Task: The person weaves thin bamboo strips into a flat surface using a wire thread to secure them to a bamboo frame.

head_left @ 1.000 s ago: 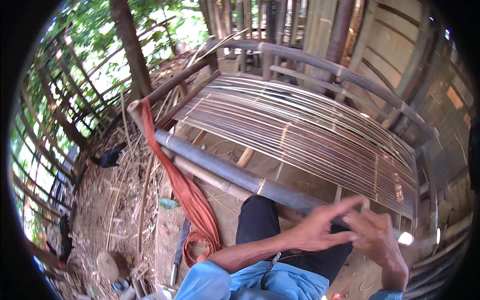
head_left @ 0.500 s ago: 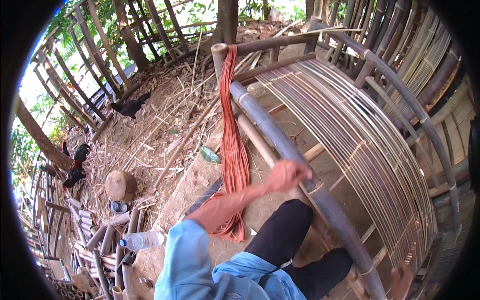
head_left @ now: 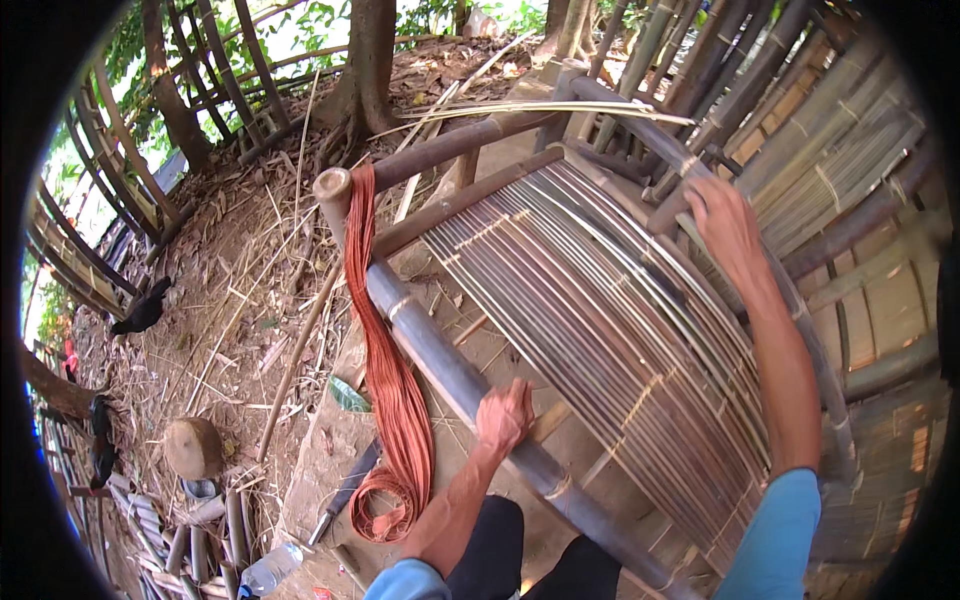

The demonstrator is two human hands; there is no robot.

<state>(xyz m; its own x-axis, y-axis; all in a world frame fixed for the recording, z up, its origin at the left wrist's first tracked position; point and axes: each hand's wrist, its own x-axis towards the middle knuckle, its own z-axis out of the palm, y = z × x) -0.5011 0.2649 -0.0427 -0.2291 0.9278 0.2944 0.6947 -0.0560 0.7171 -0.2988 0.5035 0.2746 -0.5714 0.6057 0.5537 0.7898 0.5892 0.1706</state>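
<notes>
My left hand (head_left: 503, 416) is closed in a fist on the thick dark bamboo pole (head_left: 430, 335) at the near side of a bamboo frame. Whatever its fingers may hold is hidden. Stretched out to the far side, my right hand (head_left: 722, 228) has its fingers bent and apart, close to the back bamboo rail (head_left: 640, 125). Between my hands lies a slatted panel (head_left: 580, 290) of thin bamboo strips bound with ties. A long bundle of orange-red strands (head_left: 390, 390) hangs from the frame's left corner post, its lower end curled on the ground.
A dark-handled tool (head_left: 345, 490) lies beside the strands. To the left are a round wooden block (head_left: 193, 447), cut bamboo pieces (head_left: 237, 530), a plastic bottle (head_left: 270, 570) and a black chicken (head_left: 145, 308). Bamboo fencing and more slatted panels (head_left: 850, 160) stand around.
My right hand has gone from the lower right edge up to the far rail. My left hand stays on the near pole. The view has shifted, bringing more of the panel in.
</notes>
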